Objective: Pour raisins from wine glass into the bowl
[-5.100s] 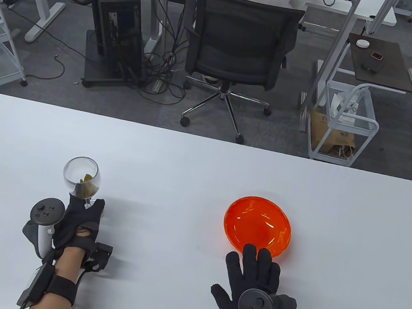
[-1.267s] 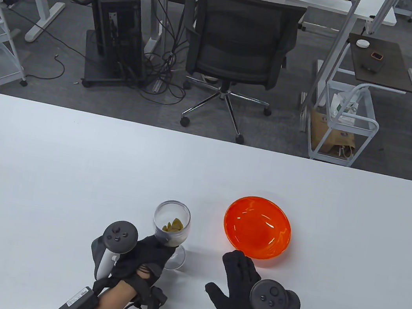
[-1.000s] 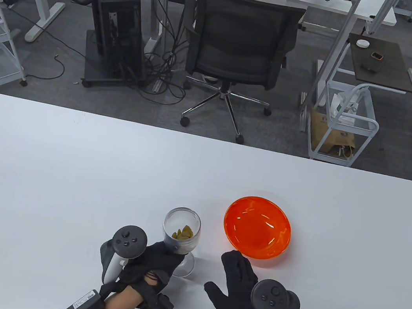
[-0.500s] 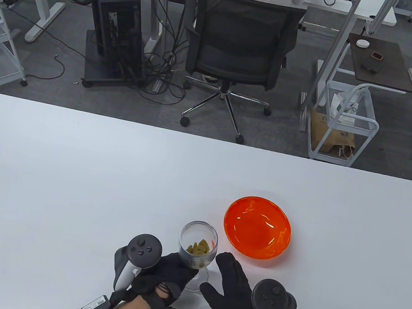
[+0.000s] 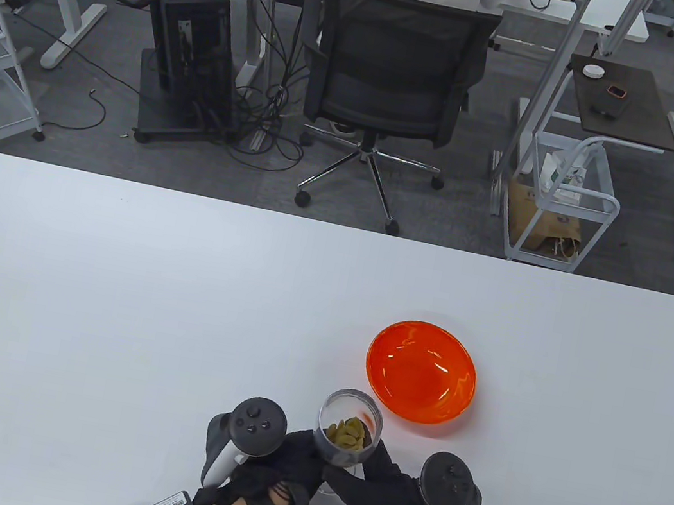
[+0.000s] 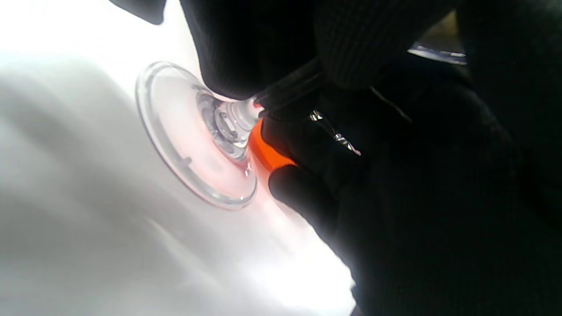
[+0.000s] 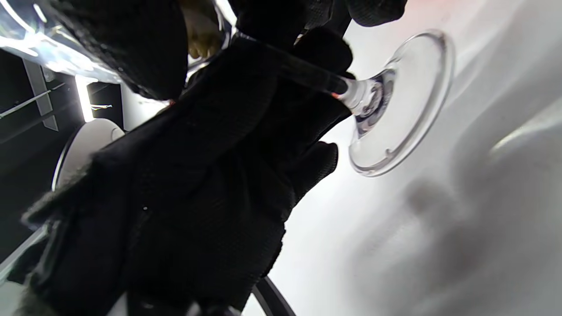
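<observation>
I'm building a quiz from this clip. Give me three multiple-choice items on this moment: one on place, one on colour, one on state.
1. Where is the glass relative to the bowl?
A. inside it
B. near side, to the left
C. far side

2. What colour is the bowl?
A. orange
B. blue
C. white

3. Where are the raisins?
A. in the bowl
B. spilled on the table
C. in the glass

Key: B, the glass, between left hand and right hand, sits below-left of the bowl; A, it is clear orange; C, they lie in the glass, and the bowl is empty.
</observation>
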Available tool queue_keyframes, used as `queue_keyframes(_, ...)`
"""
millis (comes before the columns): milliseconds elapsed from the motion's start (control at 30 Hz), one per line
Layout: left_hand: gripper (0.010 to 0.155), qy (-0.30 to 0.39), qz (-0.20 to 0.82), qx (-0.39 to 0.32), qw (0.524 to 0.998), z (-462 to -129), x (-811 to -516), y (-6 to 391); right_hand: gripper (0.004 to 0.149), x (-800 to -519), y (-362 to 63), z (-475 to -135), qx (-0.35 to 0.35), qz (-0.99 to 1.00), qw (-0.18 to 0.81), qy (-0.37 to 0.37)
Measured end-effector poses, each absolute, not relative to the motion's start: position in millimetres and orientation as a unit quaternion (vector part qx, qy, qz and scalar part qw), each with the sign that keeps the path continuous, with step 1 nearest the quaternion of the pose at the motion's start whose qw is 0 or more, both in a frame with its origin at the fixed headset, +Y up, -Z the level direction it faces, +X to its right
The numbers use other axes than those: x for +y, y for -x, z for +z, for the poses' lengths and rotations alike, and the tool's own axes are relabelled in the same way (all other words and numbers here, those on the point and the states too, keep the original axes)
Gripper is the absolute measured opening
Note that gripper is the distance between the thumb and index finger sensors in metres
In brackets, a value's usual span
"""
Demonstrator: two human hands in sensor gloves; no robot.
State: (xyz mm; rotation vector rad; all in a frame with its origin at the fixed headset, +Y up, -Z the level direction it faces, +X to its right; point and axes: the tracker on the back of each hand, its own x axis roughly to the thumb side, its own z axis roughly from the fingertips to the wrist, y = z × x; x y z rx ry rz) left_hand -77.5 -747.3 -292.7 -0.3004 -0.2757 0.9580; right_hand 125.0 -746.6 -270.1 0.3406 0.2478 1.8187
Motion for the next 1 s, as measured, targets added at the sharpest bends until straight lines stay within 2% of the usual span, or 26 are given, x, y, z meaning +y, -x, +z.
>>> queue_keyframes(100, 0.048, 0.14, 0.449, -0.142, 0.871, -292, -746, 76, 0.077, -749, -126, -271, 0.111, 0.754, 0.632, -0.141)
queue_keyframes(467, 0.049, 0.153, 0.421, -0.168, 0.878, -291, -746, 73, 0.069, -751, -130, -273, 0.101, 0.74, 0.654, -0.124)
queue_keyframes(633, 0.049, 0.143, 0.407, -0.17, 0.886, -290, -746, 72, 0.063, -751, -131, -273, 0.097, 0.739, 0.655, -0.123)
queue_keyframes(733, 0.05, 0.137, 0.391, -0.177, 0.893, -289, -746, 71, 0.051, -750, -135, -273, 0.082, 0.742, 0.657, -0.099)
queue_keyframes(1000, 0.055, 0.102, 0.389, -0.156, 0.902, -288, -742, 75, 0.046, -750, -140, -274, 0.071, 0.734, 0.67, -0.09)
